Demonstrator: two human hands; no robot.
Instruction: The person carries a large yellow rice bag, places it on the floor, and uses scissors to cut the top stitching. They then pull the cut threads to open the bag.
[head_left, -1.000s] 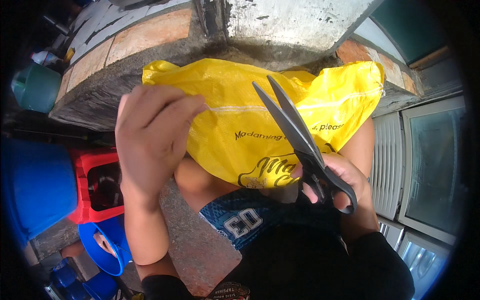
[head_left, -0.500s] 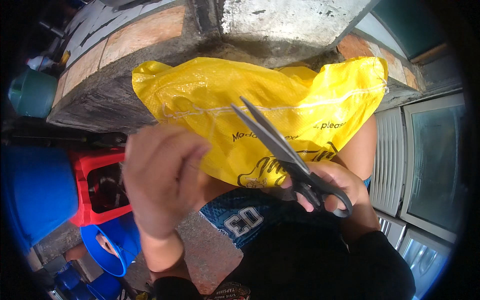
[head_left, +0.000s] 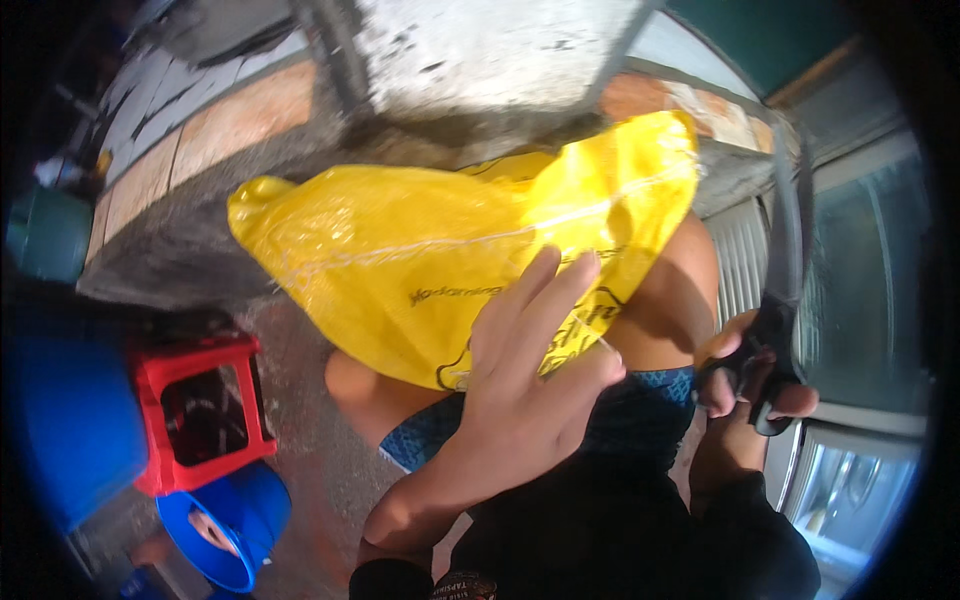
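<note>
A yellow woven plastic sack (head_left: 400, 215) with dark printing and a stitched seam lies across my lap. My left hand (head_left: 530, 385) hovers over the front of the sack, its fingers stretched and the thumb apart, nothing visibly held; whether it touches the plastic I cannot tell. Off to the right, my right hand (head_left: 745, 375) grips black-handled scissors (head_left: 788, 240) with fingers through the loops. The blades point away from me, slightly parted and blurred, clear of the sack.
At left stand a red plastic stool (head_left: 200, 465), a large blue tub (head_left: 75, 430) and a tipped blue bucket (head_left: 265, 510). A tiled concrete ledge (head_left: 245, 110) runs ahead of the sack. On the right is a pale-framed glass panel (head_left: 865, 270).
My right hand has carried the scissors rightward, away from the sack, and turned them upright. My left hand has come from the left to over the sack's front. The head view has shifted.
</note>
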